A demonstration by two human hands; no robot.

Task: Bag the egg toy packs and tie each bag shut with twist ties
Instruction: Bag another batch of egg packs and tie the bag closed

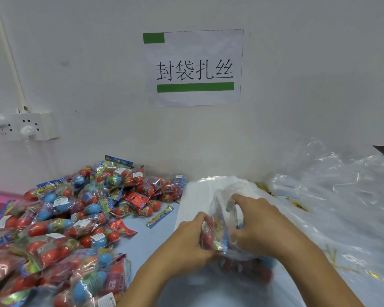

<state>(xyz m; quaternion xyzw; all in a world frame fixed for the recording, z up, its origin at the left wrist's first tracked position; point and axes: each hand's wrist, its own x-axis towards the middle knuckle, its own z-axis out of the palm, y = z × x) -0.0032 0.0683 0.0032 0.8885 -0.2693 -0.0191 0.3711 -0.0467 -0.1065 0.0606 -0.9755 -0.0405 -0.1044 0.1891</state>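
1. Between the two hands, low and centre in the head view, a clear bag [225, 220] is being filled; the left hand [192, 241] curls round an egg toy pack [217, 235] and pushes it into the bag's mouth; the right hand [259, 224] grips the plastic at the opening, fingers curled, holding it apart.
2. Progress, as a judgement: this bag is only at the filling stage; its mouth is open and no tie is on it; red and blue shapes show dimly through the plastic just below the hands, so some packs may already be inside, though how many cannot be told.
3. Left of the left hand, a large pile of loose packs [60, 227] covers the surface [142, 238]; these are red and blue eggs in shiny wrappers, so most of the bagging is likely still ahead.
4. Beyond the hands, a flat stack of empty bags [197, 191] lies toward the wall; right of the right hand, a big heap of crumpled clear plastic [330, 196] spreads out; gold twist ties [297, 203] lie scattered beside it, near the right hand; more gold strands show lower right.
5. Above the hands, a paper sign [194, 67] with green bars and Chinese characters hangs on the wall; far left, a white socket strip [22, 128] is mounted.
6. Possible hindrance: the slack, slippery plastic may fold shut over the opening; the ties are partly tangled with the plastic heap.
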